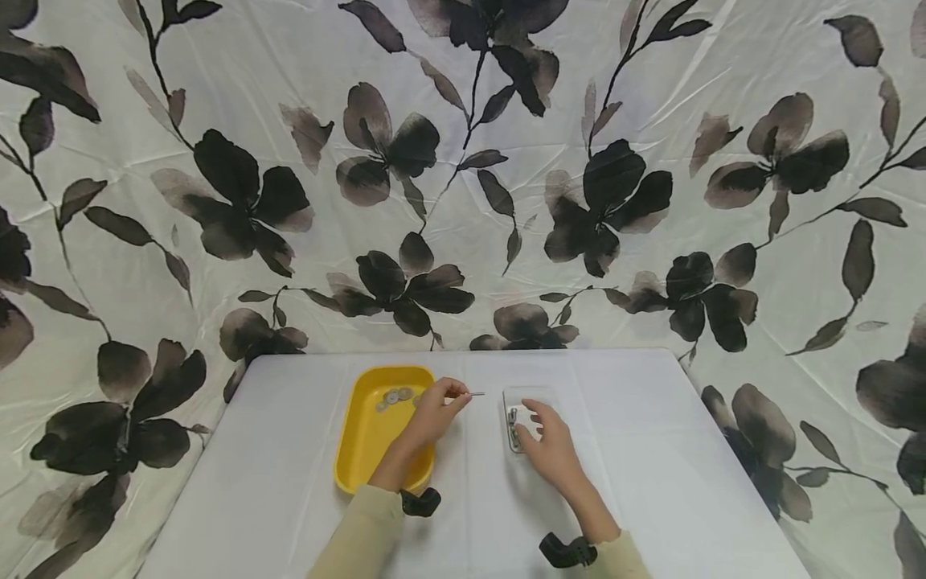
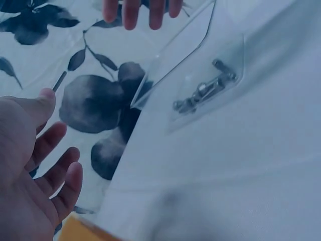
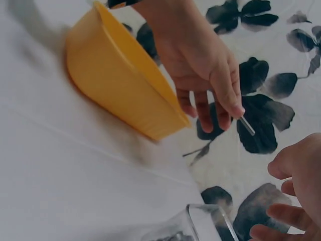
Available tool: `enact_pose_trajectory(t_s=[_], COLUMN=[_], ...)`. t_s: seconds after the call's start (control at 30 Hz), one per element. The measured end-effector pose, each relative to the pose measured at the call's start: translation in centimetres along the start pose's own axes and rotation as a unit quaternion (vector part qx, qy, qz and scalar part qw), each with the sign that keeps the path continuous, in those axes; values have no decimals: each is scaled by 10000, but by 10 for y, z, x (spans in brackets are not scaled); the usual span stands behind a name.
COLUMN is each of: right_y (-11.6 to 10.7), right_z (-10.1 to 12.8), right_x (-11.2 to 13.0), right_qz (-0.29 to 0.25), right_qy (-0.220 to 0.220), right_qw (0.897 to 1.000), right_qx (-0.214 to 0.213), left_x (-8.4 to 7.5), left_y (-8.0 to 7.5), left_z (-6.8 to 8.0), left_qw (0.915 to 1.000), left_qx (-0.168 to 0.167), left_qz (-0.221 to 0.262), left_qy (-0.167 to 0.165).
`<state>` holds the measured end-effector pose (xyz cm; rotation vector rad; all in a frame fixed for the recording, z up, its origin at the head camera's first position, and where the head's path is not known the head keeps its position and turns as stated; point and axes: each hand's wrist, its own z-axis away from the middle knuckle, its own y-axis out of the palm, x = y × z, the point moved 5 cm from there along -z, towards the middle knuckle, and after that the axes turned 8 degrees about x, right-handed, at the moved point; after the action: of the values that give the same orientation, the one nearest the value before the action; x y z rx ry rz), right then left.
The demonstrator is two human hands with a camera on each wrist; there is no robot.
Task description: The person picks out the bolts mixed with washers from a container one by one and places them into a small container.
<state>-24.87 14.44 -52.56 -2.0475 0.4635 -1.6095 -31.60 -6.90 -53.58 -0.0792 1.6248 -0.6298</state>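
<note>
My left hand [image 1: 432,412] pinches one thin metal pin [image 1: 477,394]; my right hand [image 1: 547,438], grip relaxed, steadies the clear box [image 1: 522,396] where several remain.

White table [image 1: 289,482], yellow tray [image 1: 365,450] with coins [image 1: 394,396] at left, left hand [image 1: 434,414] pinching a thin pin [image 1: 477,394], right hand [image 1: 550,442] on clear box [image 1: 522,396], floral backdrop [image 1: 615,193] far behind.

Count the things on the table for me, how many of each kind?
Yellow tray: 1
Clear plastic box: 1
Thin metal pin, pinched by the left hand: 1
Hands, counting the right hand: 2
Coins in the tray and metal pieces in the box: too small to count
Total: 5
</note>
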Motion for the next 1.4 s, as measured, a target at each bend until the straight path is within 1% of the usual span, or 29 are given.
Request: enact_pose_trajectory(t_s=[0.1,0.2,0.33,0.53,0.7,0.9,1.0,1.2,1.3,1.4], right_y=[-5,-8,-13,-16,-19,-18,-15,-10,-10,-8], right_z=[-1,-1,1,3,5,12,15,21,23,23], right_x=[-5,-12,-25,-40,-53,-66,-72,-81,-82,-83], right_qz=[187,326,369,484,600,494,532,550,493,353], right_qy=[-3,84,252,501,688,914,933,967,950,1017], right_qw=[9997,9990,9980,9955,9919,9913,9909,9905,9904,9909], right_qx=[-166,-292,-443,-638,-882,-812,-814,-810,-870,-808], left_x=[-1,-2,-2,-7,-11,-15,-17,-18,-18,-18], left_y=[8,16,27,41,55,76,85,96,101,104], left_z=[-3,-6,-11,-14,-19,-21,-21,-19,-20,-21], left_qw=[10000,9999,9998,9994,9993,9993,9991,9987,9987,9990], left_qx=[-73,-100,-182,-283,-267,-159,-159,-232,-182,-142], left_qz=[48,107,94,-42,-65,-106,-144,-229,-249,-259], left_qy=[-28,-10,17,205,271,317,379,391,397,349])
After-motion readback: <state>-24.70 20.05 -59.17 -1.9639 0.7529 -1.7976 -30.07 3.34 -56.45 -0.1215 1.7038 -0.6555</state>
